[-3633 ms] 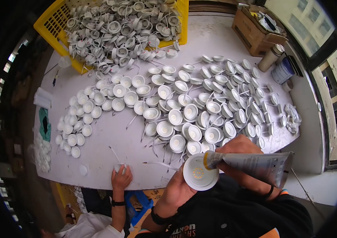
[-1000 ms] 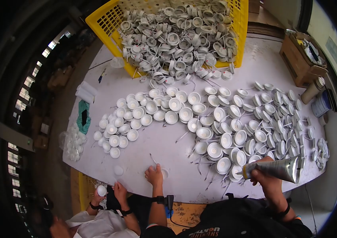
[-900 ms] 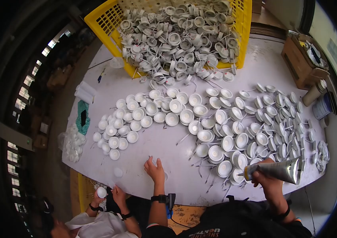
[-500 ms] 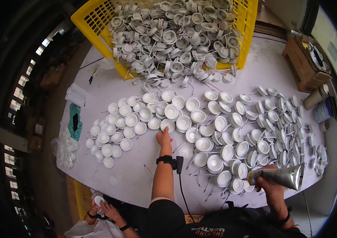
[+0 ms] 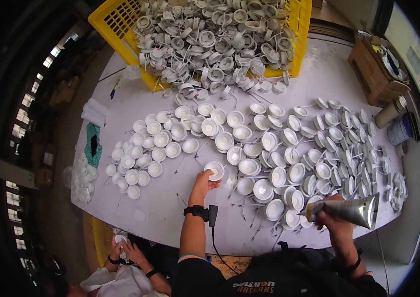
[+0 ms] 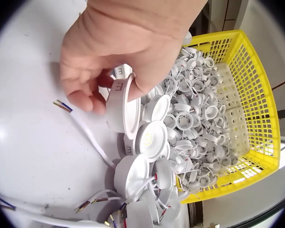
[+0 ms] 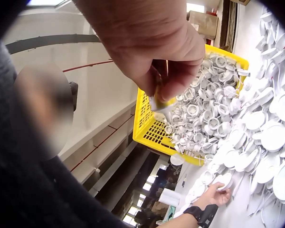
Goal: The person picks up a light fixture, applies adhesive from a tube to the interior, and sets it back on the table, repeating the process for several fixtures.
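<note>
My left hand [image 5: 206, 183] pinches a white round lamp housing [image 5: 215, 171] by its rim, just below the curved row of housings. In the left wrist view the thumb of the left hand [image 6: 118, 52] lies inside the rim of the tilted housing [image 6: 119, 107], fingers behind it. My right hand [image 5: 336, 227] grips a silver tube [image 5: 353, 210] with a yellow collar, its nozzle pointing left above the crowded housings. The right wrist view shows the right hand [image 7: 156, 42] round the tube's collar end [image 7: 160, 102].
A yellow crate [image 5: 301, 44] full of grey-white parts stands at the back. Rows of wired housings [image 5: 296, 172] cover the right side. A cardboard box [image 5: 375, 79], a metal flask [image 5: 387, 115] and a bucket [image 5: 399, 131] stand at the right edge. Another person's hands [image 5: 129, 251] hold a white piece below the table edge.
My left hand reached up to the curved row, took hold of a housing and drew it towards me. My right hand, earlier squeezing the tube over a housing, now holds the tube farther right.
</note>
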A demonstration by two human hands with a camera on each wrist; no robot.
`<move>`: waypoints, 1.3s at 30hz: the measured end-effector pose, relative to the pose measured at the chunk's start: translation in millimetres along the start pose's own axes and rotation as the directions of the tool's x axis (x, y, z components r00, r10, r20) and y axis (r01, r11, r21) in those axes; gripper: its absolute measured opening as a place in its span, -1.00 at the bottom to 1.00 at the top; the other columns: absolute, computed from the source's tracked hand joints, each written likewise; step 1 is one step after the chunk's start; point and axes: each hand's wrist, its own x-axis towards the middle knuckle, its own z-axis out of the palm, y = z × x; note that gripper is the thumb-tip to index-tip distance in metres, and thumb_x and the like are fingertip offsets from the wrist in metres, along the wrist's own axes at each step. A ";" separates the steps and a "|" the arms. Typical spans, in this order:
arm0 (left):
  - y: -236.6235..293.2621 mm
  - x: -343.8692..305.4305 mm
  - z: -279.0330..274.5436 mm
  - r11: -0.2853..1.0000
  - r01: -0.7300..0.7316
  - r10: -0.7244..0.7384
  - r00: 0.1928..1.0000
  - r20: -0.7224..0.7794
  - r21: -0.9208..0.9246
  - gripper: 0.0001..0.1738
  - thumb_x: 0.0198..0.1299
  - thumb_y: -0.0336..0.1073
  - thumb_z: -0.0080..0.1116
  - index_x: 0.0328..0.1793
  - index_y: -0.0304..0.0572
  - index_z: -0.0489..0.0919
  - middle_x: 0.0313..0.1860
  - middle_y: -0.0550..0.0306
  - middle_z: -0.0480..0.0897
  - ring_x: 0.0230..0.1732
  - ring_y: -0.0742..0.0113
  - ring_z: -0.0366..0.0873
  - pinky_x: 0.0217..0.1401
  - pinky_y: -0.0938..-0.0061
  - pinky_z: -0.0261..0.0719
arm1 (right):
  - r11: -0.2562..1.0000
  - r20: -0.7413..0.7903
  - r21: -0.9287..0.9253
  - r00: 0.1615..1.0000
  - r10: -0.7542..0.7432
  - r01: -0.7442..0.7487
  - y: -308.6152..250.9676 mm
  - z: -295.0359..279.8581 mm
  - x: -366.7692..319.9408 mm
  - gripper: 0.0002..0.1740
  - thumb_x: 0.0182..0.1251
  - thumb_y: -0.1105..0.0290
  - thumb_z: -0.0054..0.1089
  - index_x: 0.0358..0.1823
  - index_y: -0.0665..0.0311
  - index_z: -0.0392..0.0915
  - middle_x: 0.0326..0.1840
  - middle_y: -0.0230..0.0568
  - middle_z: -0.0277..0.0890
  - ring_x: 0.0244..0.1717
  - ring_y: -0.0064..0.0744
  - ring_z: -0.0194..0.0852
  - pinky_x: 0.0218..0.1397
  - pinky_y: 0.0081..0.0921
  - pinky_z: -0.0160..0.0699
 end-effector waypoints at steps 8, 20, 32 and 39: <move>-24.9 -141.5 63.3 0.953 -0.147 0.253 0.867 0.430 -0.264 -0.52 -0.04 -0.31 -0.19 0.08 -0.30 0.23 -0.14 -0.20 0.45 -0.29 0.18 0.49 -0.35 0.46 0.48 | 0.973 0.055 0.046 0.972 -0.226 0.224 -12.8 -17.6 -34.1 -0.67 -0.01 0.32 0.17 -0.31 0.42 0.34 -0.45 -0.19 0.29 -0.61 -0.48 0.34 -0.66 -0.66 0.34; -56.4 -264.4 149.2 0.822 0.277 0.273 0.575 0.771 -0.498 -0.36 0.19 0.00 -0.34 0.33 -0.05 -0.14 0.17 -0.02 0.21 0.16 0.16 0.21 0.09 0.19 0.25 | 0.642 0.196 -0.506 0.802 -0.564 0.576 -32.9 -27.7 -56.1 -0.77 -0.12 0.27 0.21 -0.46 0.25 0.49 -0.47 -0.33 0.46 -0.45 -0.38 0.34 -0.29 -0.44 0.30; -72.8 -275.0 144.9 0.834 0.227 0.306 0.567 0.765 -0.502 -0.32 0.14 0.10 -0.29 0.25 -0.21 0.03 0.22 0.00 0.14 0.23 0.15 0.09 0.25 0.20 0.04 | 0.603 0.406 -0.523 0.798 -0.445 0.602 -56.6 -19.6 -62.5 -0.86 -0.07 0.46 0.16 -0.40 0.25 0.49 -0.46 -0.29 0.44 -0.41 -0.31 0.38 -0.34 -0.48 0.33; -72.8 -274.0 143.7 0.832 0.237 0.313 0.547 0.777 -0.502 -0.32 0.14 0.10 -0.26 0.25 -0.21 0.04 0.22 0.01 0.15 0.23 0.15 0.10 0.25 0.20 0.04 | 0.520 0.451 -0.559 0.764 -0.462 0.645 -45.6 -22.9 -59.7 -0.81 -0.05 0.48 0.20 -0.33 0.23 0.48 -0.36 -0.32 0.45 -0.38 -0.37 0.41 -0.35 -0.52 0.40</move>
